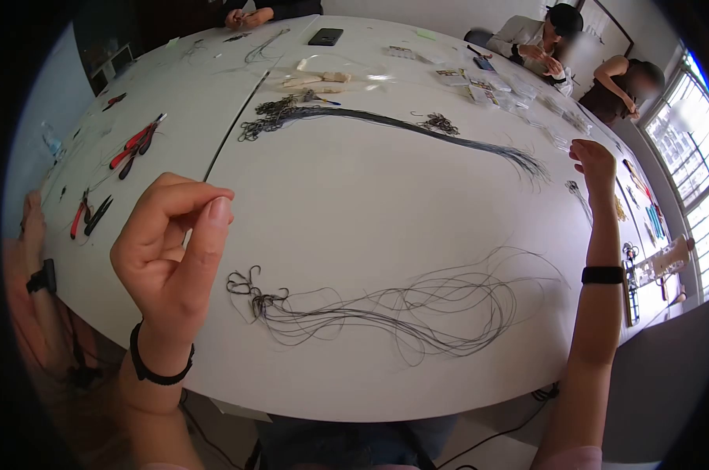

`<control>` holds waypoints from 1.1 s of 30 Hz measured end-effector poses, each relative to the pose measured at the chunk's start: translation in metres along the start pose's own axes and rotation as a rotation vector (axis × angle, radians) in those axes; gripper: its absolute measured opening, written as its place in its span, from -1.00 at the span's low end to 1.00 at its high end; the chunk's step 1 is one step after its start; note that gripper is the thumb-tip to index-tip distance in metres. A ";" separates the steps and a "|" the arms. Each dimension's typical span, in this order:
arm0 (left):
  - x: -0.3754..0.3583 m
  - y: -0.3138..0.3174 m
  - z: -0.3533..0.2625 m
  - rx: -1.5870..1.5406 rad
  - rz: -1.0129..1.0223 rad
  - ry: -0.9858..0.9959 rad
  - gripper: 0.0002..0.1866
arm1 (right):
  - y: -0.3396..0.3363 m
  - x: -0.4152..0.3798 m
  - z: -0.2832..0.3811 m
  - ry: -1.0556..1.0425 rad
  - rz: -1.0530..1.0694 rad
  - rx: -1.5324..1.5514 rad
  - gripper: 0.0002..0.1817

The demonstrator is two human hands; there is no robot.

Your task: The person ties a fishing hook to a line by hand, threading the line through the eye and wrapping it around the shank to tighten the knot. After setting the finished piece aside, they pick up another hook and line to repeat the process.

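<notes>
Your left hand point(188, 270): raised, thumb and forefinger pinched together. Your right hand point(596, 166): raised, fingers curled closed. Whether either grips a line: cannot tell.
Near fishhook bundle point(259, 302): on the white table point(354, 211), between your forearms, hooks at left, dark lines trailing right.
Larger fishhook bundle point(272, 117): farther back, lines likewise rightward.
Printed packets point(482, 91): beyond, toward the right; lettering too small to read.

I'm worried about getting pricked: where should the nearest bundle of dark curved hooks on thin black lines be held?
Probably by the gathered thin black lines just right of the curved dark hooks, from above: they lie low, converging there but looping loosely farther right.
</notes>
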State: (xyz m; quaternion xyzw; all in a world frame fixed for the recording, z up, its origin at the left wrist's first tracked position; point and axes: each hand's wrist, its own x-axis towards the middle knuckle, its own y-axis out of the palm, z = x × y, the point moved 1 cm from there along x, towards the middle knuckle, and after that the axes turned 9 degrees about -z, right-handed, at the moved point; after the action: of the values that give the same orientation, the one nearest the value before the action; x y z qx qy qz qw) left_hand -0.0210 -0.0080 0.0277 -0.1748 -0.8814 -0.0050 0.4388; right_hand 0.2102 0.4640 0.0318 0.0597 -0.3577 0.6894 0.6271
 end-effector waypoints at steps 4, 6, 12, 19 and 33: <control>0.004 0.002 0.010 0.074 0.211 -0.018 -0.97 | 0.030 -0.062 0.100 -0.188 0.352 0.158 -0.80; 0.004 0.003 0.010 0.141 0.304 -0.066 -0.96 | 0.045 -0.102 0.139 -0.331 0.465 0.238 -0.85; 0.003 -0.004 0.028 0.392 0.678 -0.116 -0.96 | 0.086 -0.208 0.211 -0.555 0.872 0.297 -0.97; 0.004 -0.011 0.031 0.588 0.921 -0.140 -0.95 | 0.121 -0.270 0.205 -0.621 1.002 0.275 -0.95; -0.003 -0.003 0.035 0.544 1.140 -0.105 -0.92 | 0.137 -0.291 0.199 -0.659 0.928 0.303 -0.93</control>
State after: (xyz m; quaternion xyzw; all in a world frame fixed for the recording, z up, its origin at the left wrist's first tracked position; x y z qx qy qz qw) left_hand -0.0469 -0.0058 0.0040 -0.4992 -0.6398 0.4623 0.3575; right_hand 0.0733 0.1174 -0.0332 0.1969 -0.4198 0.8804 0.1001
